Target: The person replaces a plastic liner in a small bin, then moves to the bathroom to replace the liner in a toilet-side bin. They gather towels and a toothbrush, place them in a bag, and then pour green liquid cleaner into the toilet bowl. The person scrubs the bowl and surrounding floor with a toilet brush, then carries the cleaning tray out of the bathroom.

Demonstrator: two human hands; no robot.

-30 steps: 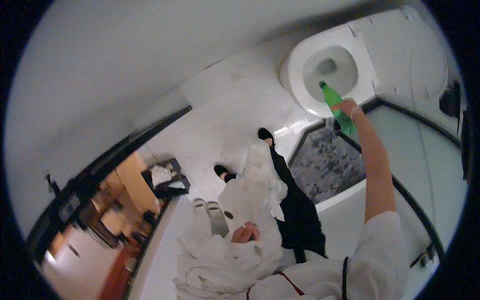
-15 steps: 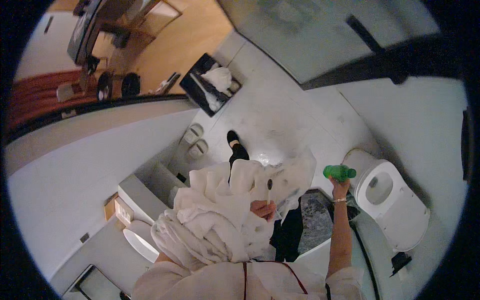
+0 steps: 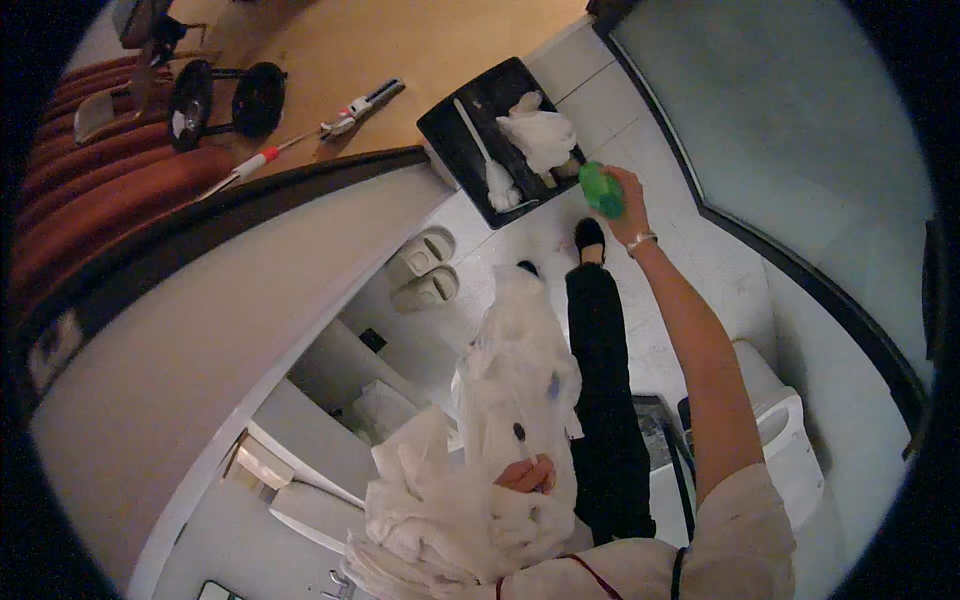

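Head view: right hand (image 3: 628,205) out at arm's length, fingers wrapped round a green bottle (image 3: 602,190), which sits just off the near right corner of a black tray (image 3: 500,85) on the floor; tray bears a long-handled white brush (image 3: 475,135) and a white bundle (image 3: 540,135). Left hand (image 3: 525,475) low at the body, fingers curled on a small pale stick with dark oval head (image 3: 519,432). Translucent bag (image 3: 510,350) hangs beyond; whether gripped, cannot tell. White cloth (image 3: 425,500) heaped beside the left hand.

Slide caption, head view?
Right hand holding a green bottle near a black tray; left hand holding a dark-tipped stick.
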